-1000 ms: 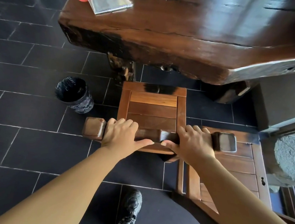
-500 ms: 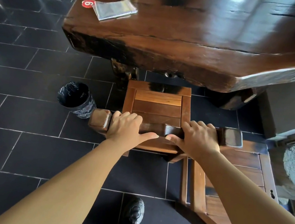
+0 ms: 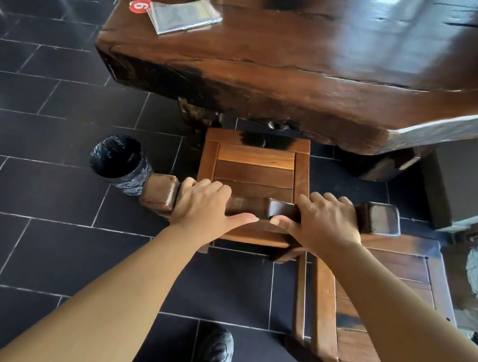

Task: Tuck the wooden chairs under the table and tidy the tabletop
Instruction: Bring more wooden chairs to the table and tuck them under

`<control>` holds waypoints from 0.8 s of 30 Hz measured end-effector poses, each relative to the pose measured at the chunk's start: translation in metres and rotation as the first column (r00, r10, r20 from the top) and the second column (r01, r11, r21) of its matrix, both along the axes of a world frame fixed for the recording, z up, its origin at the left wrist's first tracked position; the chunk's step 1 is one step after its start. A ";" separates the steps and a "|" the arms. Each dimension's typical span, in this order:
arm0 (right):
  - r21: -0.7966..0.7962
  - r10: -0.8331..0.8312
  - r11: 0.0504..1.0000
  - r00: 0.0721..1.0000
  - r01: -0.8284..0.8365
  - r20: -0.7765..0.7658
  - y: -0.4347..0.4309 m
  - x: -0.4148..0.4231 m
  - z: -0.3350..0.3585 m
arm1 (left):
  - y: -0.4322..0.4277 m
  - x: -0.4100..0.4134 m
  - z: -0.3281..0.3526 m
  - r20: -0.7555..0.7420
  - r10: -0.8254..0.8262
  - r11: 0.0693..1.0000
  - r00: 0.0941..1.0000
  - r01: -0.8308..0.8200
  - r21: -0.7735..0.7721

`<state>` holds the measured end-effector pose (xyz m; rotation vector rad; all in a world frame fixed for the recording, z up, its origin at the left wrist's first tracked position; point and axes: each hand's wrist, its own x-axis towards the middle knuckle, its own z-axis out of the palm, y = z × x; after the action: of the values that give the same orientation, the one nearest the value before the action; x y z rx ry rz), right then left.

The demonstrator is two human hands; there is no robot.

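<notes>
Black bin (image 3: pixel 121 161) beside gripped chair (image 3: pixel 255 170)

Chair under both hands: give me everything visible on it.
The chair is brown wood with a slatted seat in a square frame and a thick top rail ending in blocky caps. It stands upright on dark floor tiles, its front edge just reaching under the table. The left hand and right hand grip the rail. A bin stands beside it; contact unclear.
</notes>
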<state>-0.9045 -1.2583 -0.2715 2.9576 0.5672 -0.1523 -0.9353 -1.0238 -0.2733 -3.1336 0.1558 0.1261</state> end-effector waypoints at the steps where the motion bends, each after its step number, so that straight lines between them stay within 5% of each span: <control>1: 0.003 -0.001 1.000 1.000 0.001 -0.002 0.001 0.001 0.000 | 0.001 0.002 0.000 0.002 -0.005 1.000 1.000 0.005 -0.003; 24: -0.050 -0.065 0.997 0.992 0.060 -0.112 0.010 0.010 0.008 | 0.005 0.016 0.012 -0.140 0.041 0.999 0.989 -0.037 0.035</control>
<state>-0.8945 -1.2479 -0.2630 2.9371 0.4773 -0.3378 -0.9193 -1.0185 -0.2616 -3.0955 0.0916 0.3463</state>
